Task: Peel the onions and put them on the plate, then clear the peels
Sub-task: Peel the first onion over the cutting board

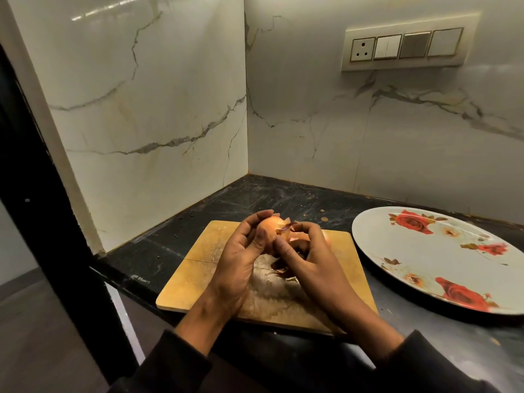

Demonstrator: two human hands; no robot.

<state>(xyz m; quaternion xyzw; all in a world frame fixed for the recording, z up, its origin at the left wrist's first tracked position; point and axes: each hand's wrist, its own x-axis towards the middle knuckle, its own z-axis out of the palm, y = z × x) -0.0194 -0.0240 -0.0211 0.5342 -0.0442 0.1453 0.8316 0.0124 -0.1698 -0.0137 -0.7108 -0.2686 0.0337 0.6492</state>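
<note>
A brown-skinned onion is held above the wooden cutting board. My left hand cups it from the left, fingers curled round it. My right hand pinches a flap of loose peel at the onion's top. A second onion peeks out behind my right hand, mostly hidden. Dark peel scraps lie on the board under my hands. The white plate with red roses sits to the right with nothing on it.
The board lies on a dark stone counter in a corner of marble walls. The counter's front edge drops off at the left. A switch panel is on the back wall, high up.
</note>
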